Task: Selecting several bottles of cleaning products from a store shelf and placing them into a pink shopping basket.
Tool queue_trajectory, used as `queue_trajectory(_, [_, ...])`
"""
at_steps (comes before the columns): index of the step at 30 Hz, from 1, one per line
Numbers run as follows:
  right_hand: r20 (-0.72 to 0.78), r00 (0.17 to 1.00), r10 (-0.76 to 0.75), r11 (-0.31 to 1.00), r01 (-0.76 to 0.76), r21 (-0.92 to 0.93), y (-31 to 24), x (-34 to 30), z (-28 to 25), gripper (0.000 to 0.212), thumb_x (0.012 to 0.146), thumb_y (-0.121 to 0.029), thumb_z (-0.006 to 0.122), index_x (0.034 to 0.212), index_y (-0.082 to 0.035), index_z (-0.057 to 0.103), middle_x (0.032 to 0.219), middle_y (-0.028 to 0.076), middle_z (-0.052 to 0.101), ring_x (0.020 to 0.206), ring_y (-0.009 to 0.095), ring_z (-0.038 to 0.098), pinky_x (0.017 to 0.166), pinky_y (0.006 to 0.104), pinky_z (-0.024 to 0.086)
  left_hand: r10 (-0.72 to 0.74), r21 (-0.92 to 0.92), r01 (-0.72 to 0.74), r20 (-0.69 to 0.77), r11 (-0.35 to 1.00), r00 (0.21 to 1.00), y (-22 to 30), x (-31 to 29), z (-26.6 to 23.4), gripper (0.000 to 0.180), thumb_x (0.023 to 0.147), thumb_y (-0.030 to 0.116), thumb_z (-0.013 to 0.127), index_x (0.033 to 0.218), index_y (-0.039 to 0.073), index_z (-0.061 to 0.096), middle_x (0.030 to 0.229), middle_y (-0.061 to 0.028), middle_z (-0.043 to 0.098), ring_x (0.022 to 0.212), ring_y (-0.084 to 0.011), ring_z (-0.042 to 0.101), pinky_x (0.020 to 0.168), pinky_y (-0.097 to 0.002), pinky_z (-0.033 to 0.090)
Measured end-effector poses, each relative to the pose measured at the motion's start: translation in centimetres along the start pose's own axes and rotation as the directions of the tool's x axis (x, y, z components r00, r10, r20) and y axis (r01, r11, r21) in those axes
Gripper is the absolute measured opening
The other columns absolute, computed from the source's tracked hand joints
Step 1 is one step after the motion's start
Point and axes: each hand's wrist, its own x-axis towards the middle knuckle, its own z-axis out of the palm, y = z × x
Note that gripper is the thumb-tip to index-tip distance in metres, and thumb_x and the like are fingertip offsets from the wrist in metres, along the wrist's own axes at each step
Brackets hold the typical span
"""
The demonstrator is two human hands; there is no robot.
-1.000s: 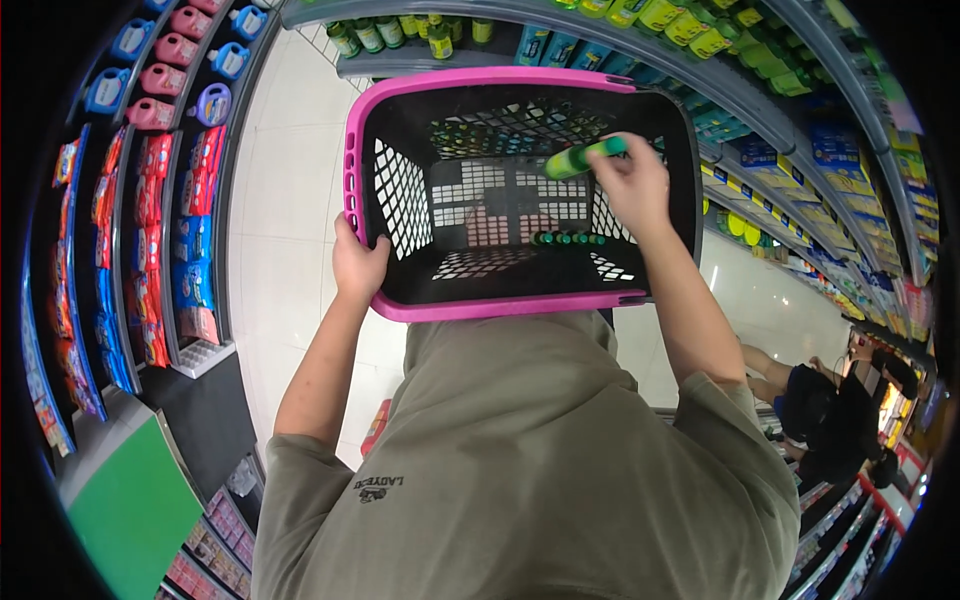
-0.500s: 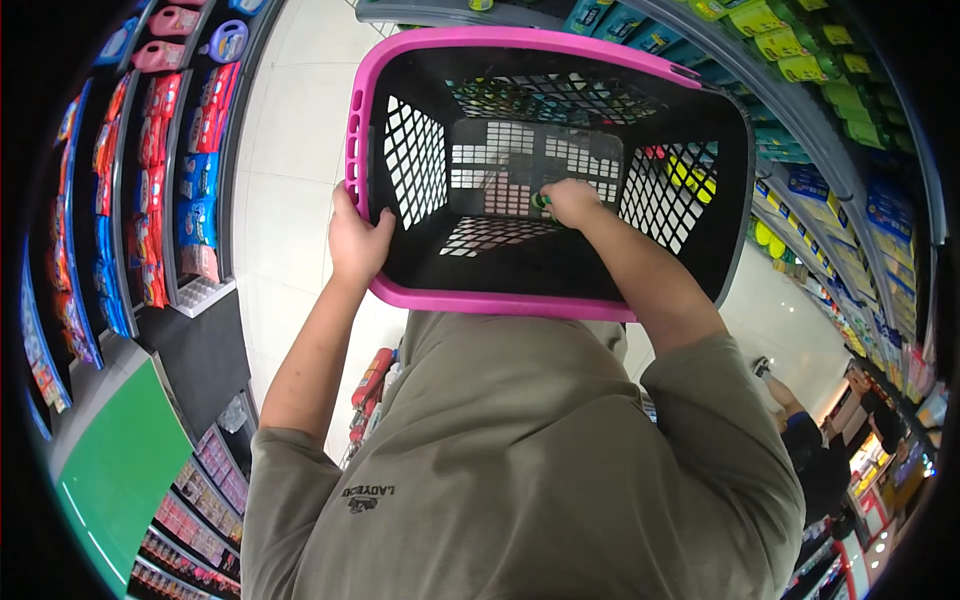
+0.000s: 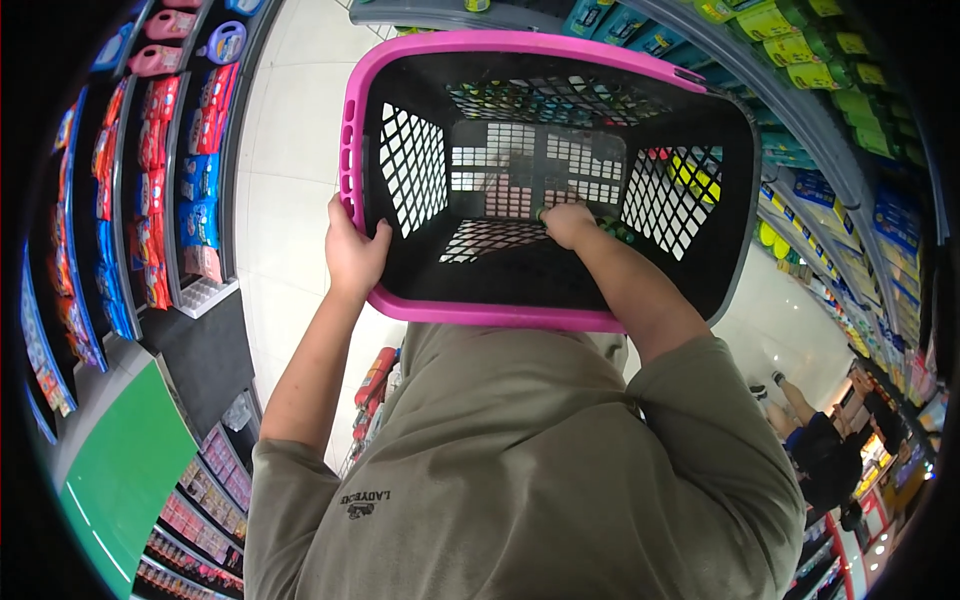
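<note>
Bright, even light falls on the pale floor (image 3: 290, 200); the black basket (image 3: 500, 285) is dim inside. Glare streaks the green panel (image 3: 130, 465), and the shelves (image 3: 785, 108) bend toward the dark fisheye rim.

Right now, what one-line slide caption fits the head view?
Left hand grips a pink-rimmed black basket, right hand reaches down inside, store shelves alongside.

Olive-grey T-shirt (image 3: 540, 470), short sleeves (image 3: 292, 485), dark chest print (image 3: 362, 509)

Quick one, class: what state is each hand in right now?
Left hand: closed on the pink-rimmed basket.
Right hand: inside the basket, at a green item; grip cannot be told.
</note>
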Motion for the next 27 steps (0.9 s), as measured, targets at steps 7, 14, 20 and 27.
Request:
queue_trajectory(7, [0.076,0.997,-0.032,0.992,0.04,-0.116,0.6,-0.1,0.0,0.032,0.088,-0.021,0.059,0.119,-0.013,0.06,0.109,0.014,0.066,0.104,0.032,0.062,0.093,0.0469,0.045,-0.047,0.006,0.047,0.018,0.999,0.999,0.1,0.1,0.0,0.064,0.076,0.014,0.068,0.13,-0.001,0.037,0.093,-0.0193,0.065,0.076,-0.0325,0.064,0.071,-0.0409,0.05])
queue_trajectory(14, [-0.143,0.982,-0.126,0.991,0.117,-0.072,0.1,-4.4,-5.2,0.053,0.082,-0.027,0.069,0.131,-0.013,0.052,0.119,0.014,0.063,0.109,0.034,0.059,0.091,0.0437,0.048,0.037,-0.013,-0.037,-0.028,0.999,0.999,-0.1,0.1,0.3,0.063,0.076,0.014,0.066,0.13,0.001,0.036,0.095,-0.0217,0.065,0.081,-0.0375,0.064,0.073,-0.0437,0.05])
queue_trajectory(20, [-0.565,0.8,-0.2,0.881,0.4,0.255,-3.6,-20.0,-19.7,0.043,0.082,-0.031,0.069,0.117,-0.007,0.061,0.107,0.018,0.066,0.101,0.036,0.061,0.086,0.0428,0.049,0.01,0.037,-0.01,-0.002,0.999,1.0,-0.2,-0.1,-0.1,0.063,0.077,0.014,0.066,0.13,0.001,0.036,0.102,-0.0239,0.064,0.093,-0.0394,0.064,0.081,-0.0443,0.05])
queue_trajectory(27, [-0.901,-0.292,-0.32,0.486,0.766,-0.421,-3.3,-51.2,-23.9,0.066,0.076,-0.07,0.059,0.11,-0.014,0.068,0.104,0.025,0.063,0.094,0.043,0.058,0.086,0.0551,0.044,0.098,-0.018,-0.098,-0.008,0.995,0.995,-0.9,0.8,0.8,0.065,0.075,0.014,0.066,0.13,-0.001,0.035,0.099,-0.026,0.064,0.091,-0.0421,0.063,0.08,-0.0469,0.05])
